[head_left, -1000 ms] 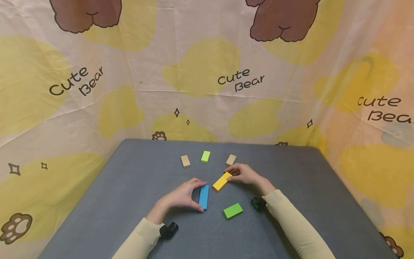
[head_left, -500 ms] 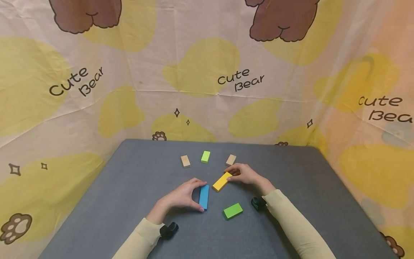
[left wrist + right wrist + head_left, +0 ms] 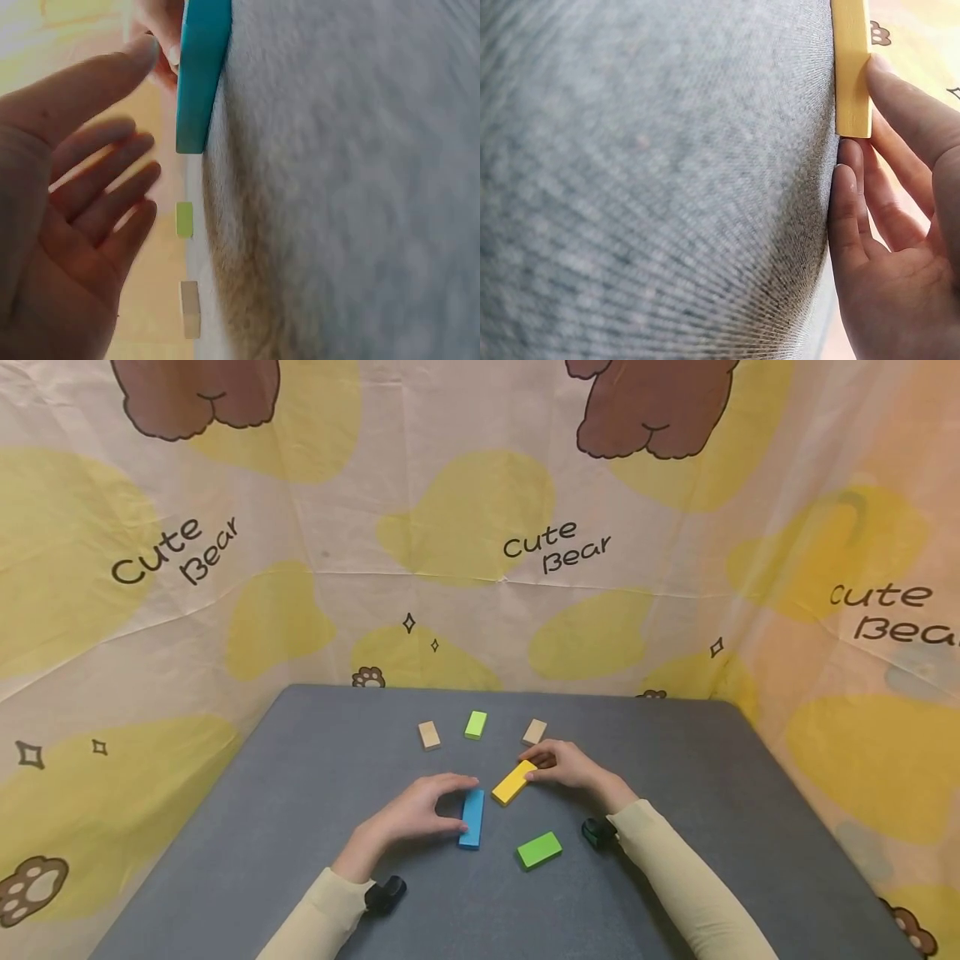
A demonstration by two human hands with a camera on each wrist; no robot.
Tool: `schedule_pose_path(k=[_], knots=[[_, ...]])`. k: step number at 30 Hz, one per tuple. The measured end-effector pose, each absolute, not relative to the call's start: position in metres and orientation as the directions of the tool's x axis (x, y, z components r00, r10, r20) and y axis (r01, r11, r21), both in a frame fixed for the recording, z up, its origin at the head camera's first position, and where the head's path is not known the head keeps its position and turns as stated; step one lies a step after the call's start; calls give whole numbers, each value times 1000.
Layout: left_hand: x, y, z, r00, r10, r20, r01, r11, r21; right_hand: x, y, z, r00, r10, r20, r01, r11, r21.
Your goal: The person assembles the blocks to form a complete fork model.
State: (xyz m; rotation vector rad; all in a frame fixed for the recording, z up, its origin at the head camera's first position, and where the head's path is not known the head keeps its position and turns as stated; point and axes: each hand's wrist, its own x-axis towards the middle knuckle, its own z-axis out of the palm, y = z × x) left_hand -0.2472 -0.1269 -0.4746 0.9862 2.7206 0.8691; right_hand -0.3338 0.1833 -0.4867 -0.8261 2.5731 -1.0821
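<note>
A blue block lies flat on the grey table in the head view. My left hand hovers beside and over it, thumb and fingers spread apart; in the left wrist view, daylight shows between the left hand and the blue block. To the right, a yellow block lies at a slant. My right hand holds its far end between thumb and fingers. The right wrist view has the thumb of the right hand on the yellow block, with some fingertips hidden behind it.
A green block lies nearer the front. Toward the back are a light green block and two wooden blocks, a left one and a right one close to the right hand. A printed cloth encloses the grey table.
The left thumb has come off the near end of the blue block and sits farther up beside it; the fingers have loosened. The right hand and the yellow block have stayed put.
</note>
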Motion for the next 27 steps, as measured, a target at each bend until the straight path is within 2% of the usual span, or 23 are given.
schedule_pose_path(k=[6, 14, 27], knots=[[-245, -127, -469, -739, 672, 55, 577, 588, 567, -332, 183, -483, -817, -576, -3, -403, 575, -712], [-242, -123, -469, -686, 720, 107, 642, 530, 554, -331, 183, -480, -816, -578, 4, -415, 583, -698], [-240, -122, -469, -694, 718, 41, 608, 556, 567, -332, 181, -482, -821, -571, -7, -399, 583, -708]])
